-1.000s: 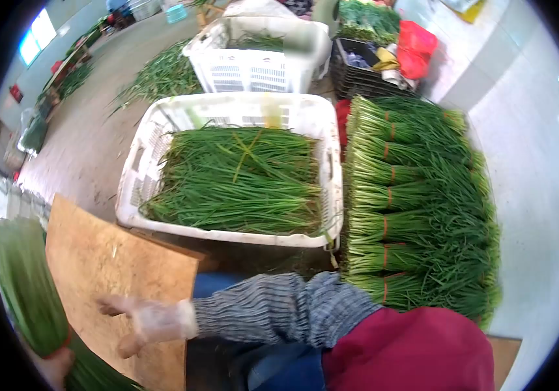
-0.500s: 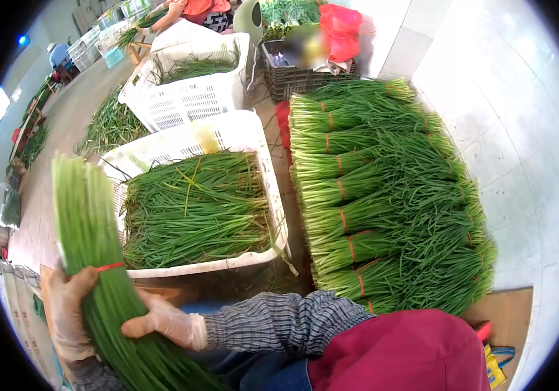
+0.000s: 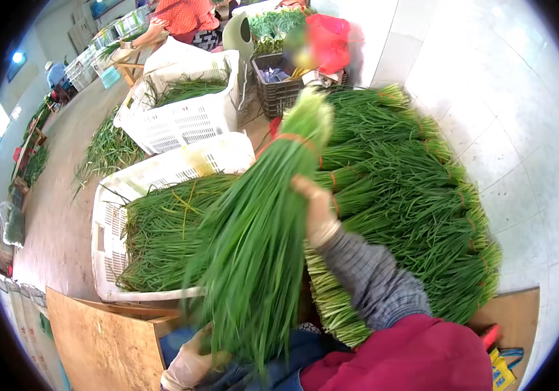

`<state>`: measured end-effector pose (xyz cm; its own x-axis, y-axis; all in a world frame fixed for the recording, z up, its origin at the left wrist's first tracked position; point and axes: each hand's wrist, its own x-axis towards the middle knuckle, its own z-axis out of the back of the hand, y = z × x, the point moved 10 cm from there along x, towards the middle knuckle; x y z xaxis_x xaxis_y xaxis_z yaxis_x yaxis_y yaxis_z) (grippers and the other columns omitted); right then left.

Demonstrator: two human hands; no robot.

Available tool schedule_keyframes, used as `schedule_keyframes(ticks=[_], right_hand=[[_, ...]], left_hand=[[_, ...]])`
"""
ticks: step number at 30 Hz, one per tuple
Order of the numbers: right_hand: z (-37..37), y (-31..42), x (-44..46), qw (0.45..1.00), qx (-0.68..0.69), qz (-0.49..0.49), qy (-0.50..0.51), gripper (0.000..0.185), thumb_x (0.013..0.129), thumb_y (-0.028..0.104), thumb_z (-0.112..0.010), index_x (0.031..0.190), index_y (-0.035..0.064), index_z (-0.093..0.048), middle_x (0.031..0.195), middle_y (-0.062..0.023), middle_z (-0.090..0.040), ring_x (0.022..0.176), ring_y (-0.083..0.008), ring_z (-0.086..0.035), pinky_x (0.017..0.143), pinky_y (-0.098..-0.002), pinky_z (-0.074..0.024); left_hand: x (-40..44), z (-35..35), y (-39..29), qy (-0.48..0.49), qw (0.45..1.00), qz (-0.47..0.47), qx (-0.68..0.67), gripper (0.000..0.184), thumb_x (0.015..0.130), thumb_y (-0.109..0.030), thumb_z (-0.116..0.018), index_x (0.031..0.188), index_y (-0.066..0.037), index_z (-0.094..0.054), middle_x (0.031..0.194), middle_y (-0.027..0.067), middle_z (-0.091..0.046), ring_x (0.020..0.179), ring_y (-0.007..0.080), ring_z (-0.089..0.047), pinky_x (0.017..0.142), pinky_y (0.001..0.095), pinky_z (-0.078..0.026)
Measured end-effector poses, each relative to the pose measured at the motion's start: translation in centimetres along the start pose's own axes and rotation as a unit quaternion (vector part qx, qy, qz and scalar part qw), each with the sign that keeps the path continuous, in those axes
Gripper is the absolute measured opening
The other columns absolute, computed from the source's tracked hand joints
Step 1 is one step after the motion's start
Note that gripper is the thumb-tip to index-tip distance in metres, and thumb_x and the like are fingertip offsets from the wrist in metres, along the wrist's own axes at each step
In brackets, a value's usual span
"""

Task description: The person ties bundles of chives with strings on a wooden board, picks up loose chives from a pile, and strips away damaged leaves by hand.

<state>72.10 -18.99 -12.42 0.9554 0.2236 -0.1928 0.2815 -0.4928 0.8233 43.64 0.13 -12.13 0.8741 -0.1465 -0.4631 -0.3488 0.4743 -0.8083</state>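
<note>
A bunch of garlic chives [image 3: 260,221] tied with a red band slants across the middle of the view, its pale cut ends up and its green leaves hanging down. My right hand [image 3: 315,210], in a thin clear glove, grips its right side below the band; some fingers are hidden behind the leaves. Low down, my gloved left hand [image 3: 193,362] is beside the leaf tips, with its visible fingers apart and part of it hidden. Under the raised bunch, at right, lies a large stack of banded chive bunches [image 3: 410,195].
A white crate [image 3: 113,260] of loose chives stands left of the stack, with another white crate [image 3: 182,124] behind it. Nearby are a wooden board [image 3: 107,339], a black crate [image 3: 273,98] and a red bag [image 3: 328,42]. A person in red [image 3: 185,19] handles greens farther back.
The chive bunch has swung from the left over to the stack, held in my right hand. My left hand has left the banded part and is now low by the leaf tips.
</note>
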Motion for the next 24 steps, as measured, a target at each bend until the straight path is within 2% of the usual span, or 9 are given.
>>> schedule_keyframes(ticks=[2,3,7,11,13,14,16,20,24], right_hand=[[4.3,8.4,2.2,0.972,-0.174,0.063,-0.145,0.058,0.083,0.032,-0.049,0.129,-0.0006,-0.039,0.132,-0.0208,-0.041,0.122,-0.0311,-0.038,0.104,-0.0446,-0.0259],[6.4,11.9,3.8,0.980,-0.096,0.073,-0.160,0.058,0.081,0.034,-0.058,0.125,-0.0010,-0.045,0.141,-0.0165,-0.031,0.130,-0.0299,-0.026,0.108,-0.0459,-0.0159],[19.8,24.2,9.0,0.901,-0.118,0.150,-0.390,0.084,0.079,0.051,-0.060,0.134,-0.0043,-0.027,0.138,-0.0213,-0.033,0.126,-0.0329,-0.032,0.104,-0.0471,-0.0246],[21.1,22.5,8.4,0.864,-0.205,0.198,-0.416,0.076,0.085,0.037,-0.057,0.135,-0.0073,-0.020,0.138,-0.0244,-0.030,0.126,-0.0328,-0.033,0.105,-0.0434,-0.0256],[18.1,16.4,8.5,0.900,-0.285,0.157,-0.291,0.075,0.084,0.027,-0.057,0.136,-0.0076,-0.015,0.141,-0.0251,-0.023,0.129,-0.0330,-0.028,0.107,-0.0431,-0.0219],[17.6,11.9,8.6,0.931,-0.171,0.178,-0.269,0.068,0.077,0.022,-0.056,0.132,-0.0077,-0.028,0.106,-0.0152,-0.052,0.101,-0.0264,-0.050,0.103,-0.0404,-0.0295],[14.8,3.9,7.1,0.957,-0.198,0.086,-0.193,0.057,0.072,0.010,-0.054,0.124,-0.0066,-0.040,0.096,-0.0108,-0.054,0.094,-0.0244,-0.051,0.098,-0.0359,-0.0367],[5.4,-6.7,1.3,0.948,-0.318,0.005,0.011,0.041,0.084,0.013,-0.055,0.120,-0.0052,-0.047,0.110,-0.0218,-0.057,0.102,-0.0275,-0.055,0.089,-0.0350,-0.0452],[-5.1,-11.6,-5.2,0.957,-0.233,-0.027,0.173,0.032,0.086,0.011,-0.055,0.116,-0.0014,-0.052,0.085,-0.0090,-0.062,0.073,-0.0137,-0.059,0.068,-0.0252,-0.0493]], left_hand=[[0.0,1.1,-0.6,-0.033,0.979,0.115,-0.166,0.051,0.080,-0.008,-0.058,0.129,-0.005,-0.043,0.093,0.0059,-0.061,0.078,0.0114,-0.058,0.067,0.0238,-0.048],[-0.2,1.1,-0.8,-0.046,0.953,0.172,-0.246,0.050,0.080,-0.007,-0.057,0.128,-0.004,-0.044,0.092,0.0056,-0.062,0.075,0.0101,-0.057,0.065,0.0226,-0.048],[0.2,3.2,-2.6,-0.088,0.958,0.150,-0.229,0.046,0.082,-0.007,-0.056,0.127,-0.005,-0.046,0.090,0.0052,-0.063,0.071,0.0089,-0.057,0.060,0.0202,-0.046],[-1.0,4.2,-2.0,-0.120,0.956,0.157,-0.218,0.044,0.083,-0.009,-0.057,0.125,-0.005,-0.048,0.096,0.0060,-0.062,0.076,0.0100,-0.057,0.065,0.0214,-0.046],[-1.5,3.8,-1.4,-0.119,0.953,0.172,-0.219,0.044,0.083,-0.010,-0.057,0.126,-0.006,-0.048,0.096,0.0060,-0.062,0.077,0.0103,-0.057,0.066,0.0210,-0.046],[-1.8,3.6,-1.1,-0.118,0.952,0.178,-0.219,0.044,0.084,-0.010,-0.057,0.126,-0.006,-0.048,0.096,0.0059,-0.062,0.077,0.0104,-0.057,0.066,0.0207,-0.046],[-2.8,3.0,-0.4,-0.118,0.949,0.188,-0.224,0.044,0.084,-0.012,-0.057,0.127,-0.007,-0.048,0.096,0.0060,-0.062,0.077,0.0100,-0.057,0.066,0.0203,-0.045],[-4.6,1.2,0.1,-0.130,0.929,0.196,-0.286,0.045,0.085,-0.011,-0.057,0.128,-0.007,-0.046,0.096,0.0058,-0.061,0.077,0.0086,-0.056,0.066,0.0192,-0.045],[-7.7,-0.2,1.3,-0.167,0.911,0.179,-0.333,0.047,0.084,-0.007,-0.056,0.129,-0.007,-0.045,0.098,0.0063,-0.061,0.078,0.0091,-0.056,0.069,0.0199,-0.045]])
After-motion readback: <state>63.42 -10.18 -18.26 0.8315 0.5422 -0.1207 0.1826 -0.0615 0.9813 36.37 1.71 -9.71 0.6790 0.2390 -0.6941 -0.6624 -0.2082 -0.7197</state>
